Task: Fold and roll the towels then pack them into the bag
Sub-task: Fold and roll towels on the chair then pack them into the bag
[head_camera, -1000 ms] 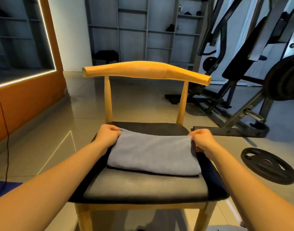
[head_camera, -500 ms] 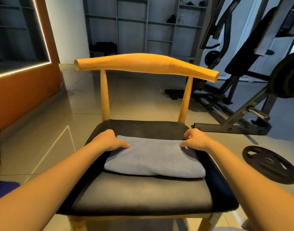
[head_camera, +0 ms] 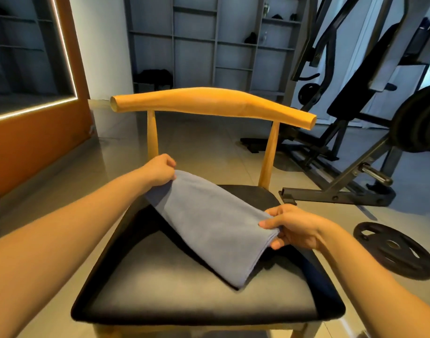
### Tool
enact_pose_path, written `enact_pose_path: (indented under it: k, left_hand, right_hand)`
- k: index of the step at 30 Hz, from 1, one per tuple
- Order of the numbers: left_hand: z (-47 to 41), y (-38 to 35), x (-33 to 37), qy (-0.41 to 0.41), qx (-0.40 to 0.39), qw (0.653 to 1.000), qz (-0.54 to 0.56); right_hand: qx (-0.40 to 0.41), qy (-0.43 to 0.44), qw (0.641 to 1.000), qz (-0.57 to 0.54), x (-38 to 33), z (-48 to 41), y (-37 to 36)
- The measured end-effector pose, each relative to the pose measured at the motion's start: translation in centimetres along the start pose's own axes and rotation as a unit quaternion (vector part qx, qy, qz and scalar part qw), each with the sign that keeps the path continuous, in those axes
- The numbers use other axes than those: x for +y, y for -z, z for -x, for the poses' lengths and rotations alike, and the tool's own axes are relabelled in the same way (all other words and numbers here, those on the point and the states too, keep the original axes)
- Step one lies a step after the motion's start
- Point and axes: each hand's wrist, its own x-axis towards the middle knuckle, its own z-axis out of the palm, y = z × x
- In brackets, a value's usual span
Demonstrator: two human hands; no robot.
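Grey on black: folded towel (head_camera: pixel 209 223) held slantwise over chair seat (head_camera: pixel 184 289).
Left hand (head_camera: pixel 159 168) clenched on far end, right hand (head_camera: pixel 294 226) pinching near edge; open room beneath both sets of fingers.

The left hand's (head_camera: pixel 160 170) fingertips hid behind the towel's (head_camera: pixel 209 223) far corner. The chair's (head_camera: pixel 197 306) legs ran off the near edge. Dark items (head_camera: pixel 251 38) on the far shelves (head_camera: pixel 197 40) were too small to tell.
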Motion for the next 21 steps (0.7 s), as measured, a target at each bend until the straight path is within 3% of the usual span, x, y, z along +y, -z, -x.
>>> enact_pose_path:
  k: [3, 6, 8, 10, 13, 15, 21]
  left_hand:
    - [-2.0, -1.7, 2.7, -0.1, 0.065, 0.987, -0.105]
    - [0.0, -5.3, 4.0, -0.177, 0.137, 0.926, -0.304]
    - [3.6, -7.3, 3.8, -0.215, 0.065, 0.935, -0.274]
    - [8.1, -8.2, 2.5, -0.232, -0.054, 0.953, -0.186]
    - [14.6, -8.1, 0.1, -0.28, -0.191, 0.93, -0.146]
    - [17.0, -8.4, -1.4, -0.332, -0.192, 0.901, -0.204]
    - [18.3, -8.5, -3.7, -0.427, -0.087, 0.854, -0.285]
  right_hand:
    - [-0.02, -0.032, 0.999, -0.031, 1.6, 1.6, -1.9]
    - [0.102, -0.033, 0.99, 0.093, 3.4, 2.3, -4.0]
    - [0.18, 0.001, 0.972, 0.154, 4.3, 2.4, -4.7]
    - [0.207, 0.035, 0.964, 0.165, 4.8, 2.6, -4.8]
    - [0.199, 0.064, 0.974, 0.086, 5.5, 2.9, -4.4]
    - [0.186, 0.072, 0.98, 0.024, 6.1, 3.1, -4.0]
    - [0.162, 0.1, 0.981, -0.023, 6.9, 3.7, -3.3]
